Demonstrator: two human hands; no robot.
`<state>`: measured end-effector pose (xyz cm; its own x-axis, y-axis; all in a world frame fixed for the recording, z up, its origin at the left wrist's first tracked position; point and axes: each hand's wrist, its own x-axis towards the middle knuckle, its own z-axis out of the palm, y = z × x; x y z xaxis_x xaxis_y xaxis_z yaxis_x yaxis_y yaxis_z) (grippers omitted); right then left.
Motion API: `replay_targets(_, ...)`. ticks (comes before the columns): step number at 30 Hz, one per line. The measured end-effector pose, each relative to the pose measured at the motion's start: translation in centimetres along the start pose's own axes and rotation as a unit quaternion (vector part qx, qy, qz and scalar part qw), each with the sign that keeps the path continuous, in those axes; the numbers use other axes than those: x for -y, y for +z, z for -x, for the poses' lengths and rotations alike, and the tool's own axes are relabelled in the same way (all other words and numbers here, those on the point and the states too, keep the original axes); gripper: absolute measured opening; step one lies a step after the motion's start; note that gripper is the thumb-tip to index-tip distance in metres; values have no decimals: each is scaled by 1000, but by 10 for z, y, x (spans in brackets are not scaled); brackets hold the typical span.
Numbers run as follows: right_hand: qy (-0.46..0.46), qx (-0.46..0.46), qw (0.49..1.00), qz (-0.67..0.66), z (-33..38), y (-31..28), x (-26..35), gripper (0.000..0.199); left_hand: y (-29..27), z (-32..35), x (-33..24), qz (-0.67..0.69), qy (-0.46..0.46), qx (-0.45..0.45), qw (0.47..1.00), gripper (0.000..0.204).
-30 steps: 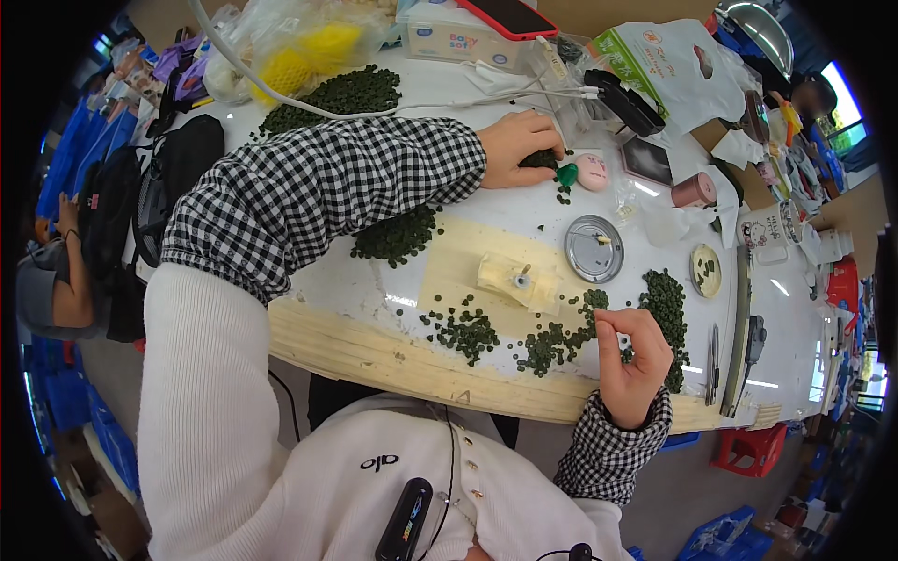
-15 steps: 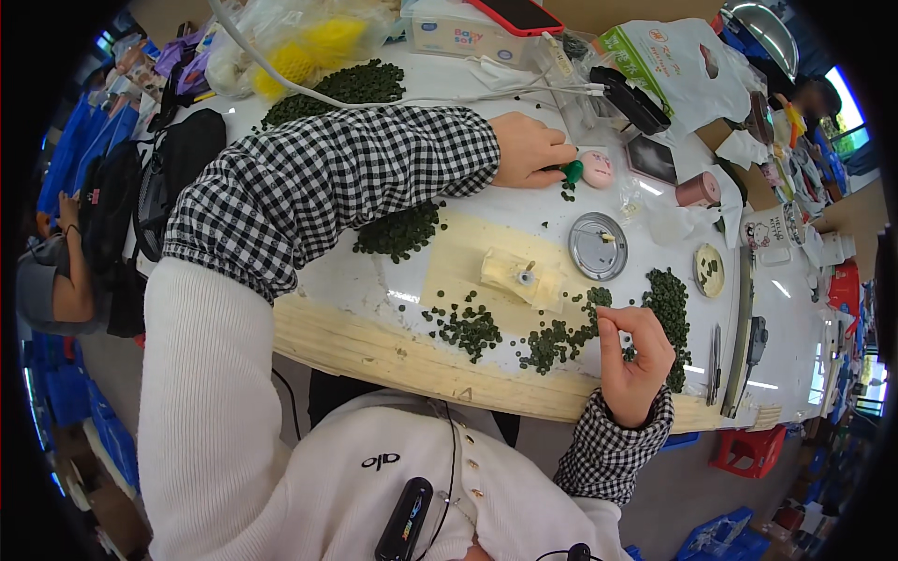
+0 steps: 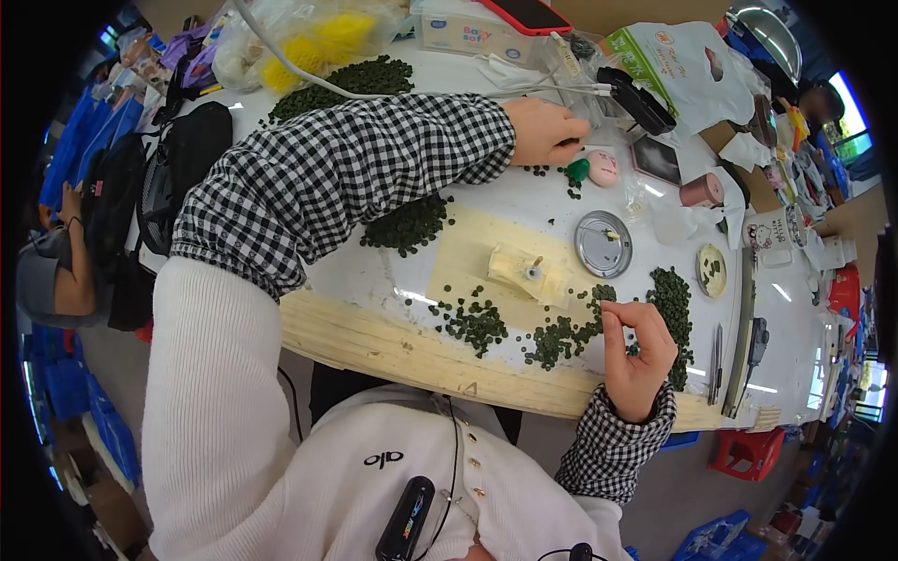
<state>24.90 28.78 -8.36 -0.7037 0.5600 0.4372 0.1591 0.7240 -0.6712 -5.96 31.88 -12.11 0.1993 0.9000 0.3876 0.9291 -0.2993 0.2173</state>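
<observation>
My left hand [image 3: 545, 132] reaches across the far middle of the table, its fingers curled. A dark spot shows between the fingers, too small to name. Just below it sit a bright green lump [image 3: 577, 171] and a pink rounded thing [image 3: 603, 168]. My right hand [image 3: 641, 351] is at the near right with thumb and index finger pressed together; any piece in the pinch cannot be made out. Beside those fingertips lie loose small dark green discs [image 3: 558, 342]. A yellowish block with a metal pin [image 3: 531, 272] stands on a pale yellow sheet [image 3: 458, 245] between the hands.
Heaps of the same green pieces [image 3: 405, 224] lie under my left sleeve and to the right [image 3: 668, 309]. A round metal lid [image 3: 602, 245], a small dish [image 3: 711, 271] and tweezers [image 3: 716, 360] are at the right. A white cable [image 3: 505, 92] crosses the back; a person sits at far left.
My left hand has lifted away from the bright green lump and moved slightly farther back, leaving the lump beside the pink thing. My right hand keeps its pinch in nearly the same place.
</observation>
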Motion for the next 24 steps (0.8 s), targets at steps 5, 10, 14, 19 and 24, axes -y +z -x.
replay_targets(5,-3,-1,1000,-2,0,1,0,9,-7,-6,15,62,-50,-39,996,20)
replay_targets(10,-5,-4,1000,-4,1,2,0,9,1,-7,37,220,-226,-51,948,26)
replay_targets(14,-5,-8,1000,-5,1,1,-1,9,-18,-10,24,507,-418,-49,752,23)
replay_targets(19,-9,-8,1000,-6,1,1,-2,9,-30,-7,24,629,-474,-69,613,21)
replay_targets(24,-7,-13,1000,-3,1,2,-2,10,-62,20,-7,647,-460,-79,603,19)
